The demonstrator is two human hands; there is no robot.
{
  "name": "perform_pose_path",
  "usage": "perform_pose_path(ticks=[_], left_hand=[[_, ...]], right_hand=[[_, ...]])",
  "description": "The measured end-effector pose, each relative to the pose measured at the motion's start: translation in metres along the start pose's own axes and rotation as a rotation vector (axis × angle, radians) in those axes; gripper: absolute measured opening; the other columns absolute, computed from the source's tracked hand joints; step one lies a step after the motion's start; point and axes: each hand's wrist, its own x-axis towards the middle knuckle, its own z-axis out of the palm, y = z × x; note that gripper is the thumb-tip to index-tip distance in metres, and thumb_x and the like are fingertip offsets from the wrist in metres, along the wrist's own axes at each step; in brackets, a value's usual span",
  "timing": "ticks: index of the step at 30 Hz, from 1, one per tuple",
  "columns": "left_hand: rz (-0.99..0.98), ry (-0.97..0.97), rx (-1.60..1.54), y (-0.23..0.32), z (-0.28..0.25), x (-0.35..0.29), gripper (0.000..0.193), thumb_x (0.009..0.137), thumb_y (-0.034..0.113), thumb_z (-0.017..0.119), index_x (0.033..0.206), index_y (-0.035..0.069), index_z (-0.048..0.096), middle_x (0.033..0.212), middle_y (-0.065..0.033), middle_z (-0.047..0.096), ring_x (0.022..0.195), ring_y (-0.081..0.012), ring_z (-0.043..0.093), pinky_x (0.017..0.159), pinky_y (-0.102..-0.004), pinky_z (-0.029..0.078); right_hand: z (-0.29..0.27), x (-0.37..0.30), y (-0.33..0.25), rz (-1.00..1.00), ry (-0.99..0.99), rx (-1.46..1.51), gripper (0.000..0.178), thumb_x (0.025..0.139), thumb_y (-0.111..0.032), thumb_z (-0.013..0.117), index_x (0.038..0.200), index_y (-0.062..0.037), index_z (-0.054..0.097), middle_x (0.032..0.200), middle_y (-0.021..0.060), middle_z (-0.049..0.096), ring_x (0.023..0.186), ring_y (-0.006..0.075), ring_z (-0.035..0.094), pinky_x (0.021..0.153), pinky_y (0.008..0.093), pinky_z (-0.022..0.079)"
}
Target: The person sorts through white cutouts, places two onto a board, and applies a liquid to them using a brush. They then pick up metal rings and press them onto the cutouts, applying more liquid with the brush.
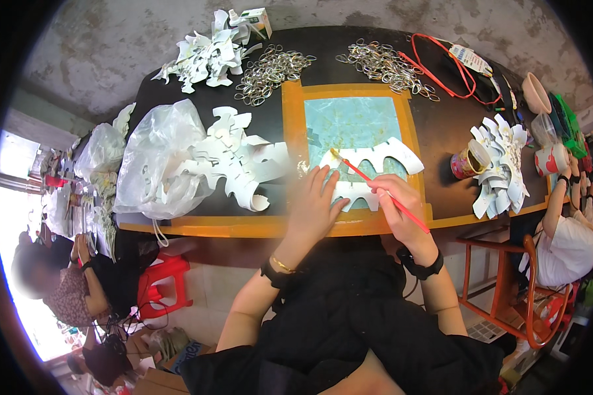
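My right hand [402, 204] grips a thin red-handled brush [357, 172]. The brush tip, yellowish, touches the left end of a white arched cutout piece [407, 157]. My left hand [313, 204] lies with its fingers stretched at the left ends of that piece and of a second white cutout piece [357, 191] nearer to me. I cannot tell how firmly it presses on either. Both pieces rest on a pale blue sheet [352, 115] bordered with orange-brown tape [293, 125]. Part of the nearer piece is hidden by my hands.
Left stand a clear plastic bag [155, 158] and a pile of white cutouts [234, 158]; another pile [207, 56] lies behind. Metal rings form two heaps [270, 69] [389, 66]. Right are an open tin [464, 164], stacked cutouts [501, 171] and a red cord [468, 79]. People sit on both sides.
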Motion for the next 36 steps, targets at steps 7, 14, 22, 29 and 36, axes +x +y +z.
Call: perform_pose_path(ticks=[7, 14, 22, 29, 36], left_hand=[[-0.006, -0.004, -0.019, 0.0, 0.0, 0.0, 0.055, 0.091, 0.03, 0.07, 0.136, 0.003, 0.055, 0.142, -0.019, 0.05, 0.134, -0.0399, 0.043, 0.11, -0.0482, 0.038], [0.005, 0.001, 0.006, 0.0, 0.0, 0.0, 0.055, 0.091, 0.03, 0.07, 0.136, 0.003, 0.055, 0.142, -0.0188, 0.05, 0.134, -0.04, 0.044, 0.11, -0.0481, 0.038], [-0.001, 0.007, -0.01, 0.001, -0.001, 0.0, 0.054, 0.09, 0.03, 0.07, 0.135, 0.003, 0.056, 0.141, -0.0187, 0.05, 0.134, -0.0397, 0.044, 0.11, -0.0482, 0.038], [0.008, 0.009, 0.01, 0.0, 0.0, 0.0, 0.055, 0.091, 0.031, 0.07, 0.136, 0.003, 0.055, 0.141, -0.0197, 0.051, 0.134, -0.0398, 0.044, 0.109, -0.0486, 0.039], [0.006, 0.005, 0.01, 0.0, 0.0, 0.0, 0.055, 0.091, 0.031, 0.07, 0.135, 0.003, 0.055, 0.14, -0.0198, 0.051, 0.133, -0.04, 0.044, 0.109, -0.0485, 0.039]], right_hand=[[0.0, -0.005, -0.001, 0.007, -0.024, 0.025, 0.016, 0.094, 0.0, 0.054, 0.101, 0.0053, 0.068, 0.097, 0.0167, 0.068, 0.086, 0.0275, 0.065, 0.077, 0.0327, 0.052], [-0.014, -0.015, -0.006, 0.093, 0.071, 0.032, 0.017, 0.094, 0.001, 0.053, 0.101, 0.0051, 0.068, 0.094, 0.0157, 0.068, 0.083, 0.0229, 0.066, 0.075, 0.0315, 0.052], [-0.001, -0.005, -0.004, 0.065, 0.028, 0.045, 0.017, 0.093, 0.003, 0.053, 0.102, 0.0054, 0.067, 0.096, 0.0161, 0.068, 0.085, 0.024, 0.066, 0.076, 0.0312, 0.051], [0.005, -0.001, -0.006, 0.036, 0.053, 0.004, 0.015, 0.094, 0.002, 0.054, 0.101, 0.0052, 0.067, 0.096, 0.0167, 0.067, 0.084, 0.0259, 0.065, 0.075, 0.0322, 0.051], [0.001, -0.002, -0.006, 0.049, -0.012, 0.036, 0.015, 0.095, 0.0, 0.054, 0.101, 0.0049, 0.067, 0.096, 0.0154, 0.068, 0.084, 0.024, 0.065, 0.074, 0.0309, 0.051]])
